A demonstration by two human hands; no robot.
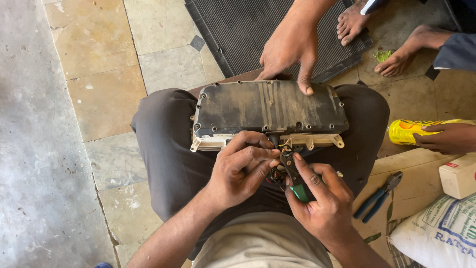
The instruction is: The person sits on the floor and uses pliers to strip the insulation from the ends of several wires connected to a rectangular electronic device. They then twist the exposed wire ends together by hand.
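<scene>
A flat, dusty black metal box [263, 106] with a cream underside lies across my lap. Coloured wires [283, 145] come out of its near edge. My left hand [243, 166] pinches those wires just below the box. My right hand [317, 201] is shut on a small cutting tool with green handles [297, 186], whose tip sits at the wires. Another person's hand [290, 47] reaches in from the top and presses on the box's far edge.
Blue-handled pliers [379, 196] lie on the floor to my right. Beside them another person's hand [448, 138] grips a yellow can [409, 130]. A white box [458, 176] and printed sack [439, 233] sit at lower right. Bare feet [377, 39] and a ribbed black panel [248, 27] are beyond the box.
</scene>
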